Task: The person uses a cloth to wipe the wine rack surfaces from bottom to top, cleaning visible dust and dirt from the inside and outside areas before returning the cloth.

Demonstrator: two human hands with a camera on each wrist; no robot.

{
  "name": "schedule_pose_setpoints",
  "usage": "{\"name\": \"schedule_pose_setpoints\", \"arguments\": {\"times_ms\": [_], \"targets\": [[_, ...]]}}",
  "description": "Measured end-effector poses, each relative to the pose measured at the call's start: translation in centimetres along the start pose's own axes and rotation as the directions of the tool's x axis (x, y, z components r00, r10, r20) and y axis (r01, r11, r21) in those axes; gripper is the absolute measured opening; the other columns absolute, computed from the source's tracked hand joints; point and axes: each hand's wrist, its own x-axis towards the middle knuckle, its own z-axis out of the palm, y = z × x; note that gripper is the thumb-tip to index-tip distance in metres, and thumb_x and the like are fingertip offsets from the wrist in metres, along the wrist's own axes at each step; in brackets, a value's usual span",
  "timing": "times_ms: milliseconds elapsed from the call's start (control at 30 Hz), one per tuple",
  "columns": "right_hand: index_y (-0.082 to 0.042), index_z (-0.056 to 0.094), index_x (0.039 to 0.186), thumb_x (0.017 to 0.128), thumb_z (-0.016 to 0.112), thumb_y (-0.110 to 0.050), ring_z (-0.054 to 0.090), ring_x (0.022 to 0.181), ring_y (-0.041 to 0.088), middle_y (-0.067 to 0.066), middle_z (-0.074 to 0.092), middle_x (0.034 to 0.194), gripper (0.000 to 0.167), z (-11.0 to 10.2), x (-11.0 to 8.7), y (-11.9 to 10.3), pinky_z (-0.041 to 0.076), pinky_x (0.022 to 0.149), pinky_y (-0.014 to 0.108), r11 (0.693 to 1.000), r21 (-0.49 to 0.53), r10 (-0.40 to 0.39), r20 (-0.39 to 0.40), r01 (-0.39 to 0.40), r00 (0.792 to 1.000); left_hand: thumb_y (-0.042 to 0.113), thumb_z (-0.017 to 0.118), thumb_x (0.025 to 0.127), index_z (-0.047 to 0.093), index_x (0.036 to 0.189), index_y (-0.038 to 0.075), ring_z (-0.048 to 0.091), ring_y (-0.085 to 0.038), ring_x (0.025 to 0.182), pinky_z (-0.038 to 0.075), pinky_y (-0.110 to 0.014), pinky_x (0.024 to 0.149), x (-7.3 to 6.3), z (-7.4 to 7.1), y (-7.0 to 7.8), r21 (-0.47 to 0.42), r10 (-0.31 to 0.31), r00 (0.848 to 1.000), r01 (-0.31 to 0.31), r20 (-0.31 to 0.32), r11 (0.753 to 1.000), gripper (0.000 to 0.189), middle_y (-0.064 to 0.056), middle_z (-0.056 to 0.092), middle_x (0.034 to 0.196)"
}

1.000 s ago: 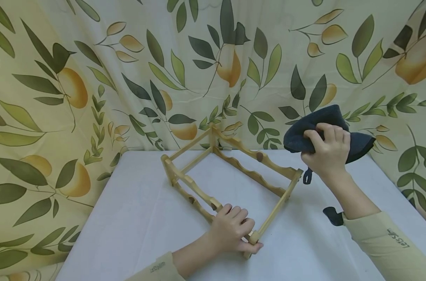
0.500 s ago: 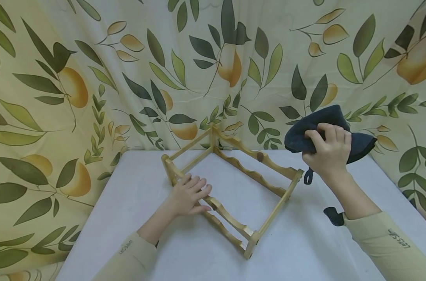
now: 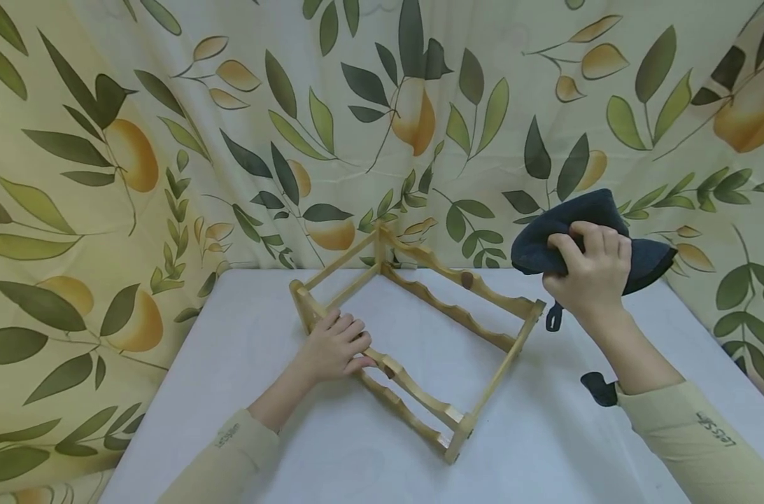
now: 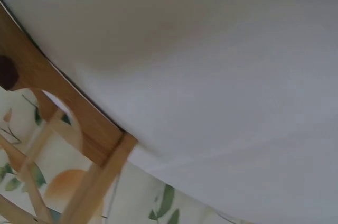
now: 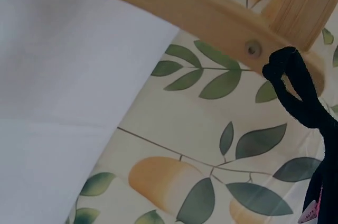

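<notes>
Standing on the white tabletop [image 3: 243, 329], from the centre of the head view toward five o'clock: a light-brown, open-framed wooden rack [image 3: 495, 297] with wavy-edged rails. Grasping its near upper rail [image 3: 422, 396] at seven o'clock with the left hand [image 3: 334, 348], fingers crooked over the wood. Cannot tell the firmness of that grasp. Holding up at three o'clock, in the bent fingers of the right hand [image 3: 588, 269], a folded dark-blue fabric piece [image 3: 580, 212] with black edging. Dangling beneath it, near the rack: a narrow black fabric loop [image 5: 306, 78]; cannot tell of any contact. Showing at four o'clock in the right wrist view: a small white-and-pink label [image 5: 310, 214], too small to read. Marked at four o'clock in the head view, on the pale-beige right sleeve [image 3: 690, 448]: dark lettering [image 3: 714, 428], roughly legible as "LetsSlim", unclear toward the end. Marked similarly at seven o'clock, more faintly: the pale-beige left sleeve [image 3: 224, 458]. Hanging behind, from nine through twelve to three o'clock: a cream fabric curtain [image 3: 193, 140] printed with green leaves and orange fruit.
</notes>
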Motion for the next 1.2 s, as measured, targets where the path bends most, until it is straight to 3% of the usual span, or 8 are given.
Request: {"name": "schedule_pose_setpoints", "arguments": {"times_ms": [367,667,833,967,1133,1200], "targets": [[-0.002,0.059,0.086,0.072,0.048,-0.013,0.043,0.09,0.043,0.023,0.05,0.099,0.021,-0.2,-0.4,0.3,0.029,0.076,0.057,1.0,-0.005,-0.005,-0.011,0.005,1.0,0.051,0.017,0.097,0.049,0.074,0.015,0.047,-0.018,0.07,0.038,-0.034,0.072,2.3,0.2,4.0,0.147,-0.109,0.994,0.11,-0.013,0.983,0.053,0.001,0.046,0.075],[-0.002,0.06,0.085,0.073,0.046,-0.014,0.043,0.089,0.043,0.022,0.051,0.098,0.022,-0.2,-0.7,0.4,0.03,0.075,0.056,1.0,-0.008,-0.02,-0.023,0.02,1.0,0.051,0.019,0.097,0.051,0.068,0.015,0.047,-0.018,0.067,0.038,-0.033,0.067,4.9,1.2,6.7,0.297,-0.222,0.975,0.217,-0.018,0.93,0.056,0.001,0.048,0.072],[-0.002,0.06,0.085,0.073,0.045,-0.014,0.043,0.089,0.043,0.022,0.051,0.098,0.022,-0.2,-0.8,0.4,0.03,0.074,0.056,0.999,-0.015,-0.031,-0.022,0.031,0.999,0.052,0.022,0.096,0.053,0.067,0.016,0.048,-0.017,0.068,0.039,-0.032,0.067,6.1,1.7,7.6,0.328,-0.273,0.962,0.259,-0.005,0.908,0.056,0.002,0.048,0.07],[-0.002,0.06,0.085,0.074,0.044,-0.014,0.044,0.089,0.043,0.022,0.051,0.097,0.022,-0.2,-0.8,0.4,0.031,0.073,0.056,0.999,-0.018,-0.04,-0.02,0.04,0.999,0.052,0.023,0.096,0.055,0.068,0.017,0.049,-0.016,0.069,0.039,-0.032,0.067,6.5,1.4,7.8,0.313,-0.298,0.954,0.271,0.039,0.91,0.055,0.002,0.049,0.07],[-0.003,0.059,0.087,0.073,0.045,-0.013,0.044,0.089,0.044,0.023,0.051,0.098,0.022,-0.4,-1.0,0.4,0.031,0.073,0.056,0.998,-0.022,-0.057,0.008,0.057,0.998,0.047,0.026,0.097,0.058,0.08,0.017,0.052,-0.015,0.073,0.04,-0.031,0.072,6.1,0.5,7.2,0.215,-0.286,0.948,0.253,0.139,0.943,0.048,0.003,0.052,0.078],[-0.003,0.059,0.088,0.073,0.045,-0.013,0.044,0.09,0.044,0.023,0.051,0.099,0.023,-0.5,-1.2,0.5,0.031,0.073,0.056,0.998,-0.027,-0.056,0.022,0.056,0.998,0.044,0.025,0.098,0.058,0.09,0.017,0.053,-0.016,0.076,0.042,-0.033,0.074,5.6,0.1,6.6,0.179,-0.274,0.95,0.247,0.146,0.952,0.043,0.002,0.054,0.082]]}}
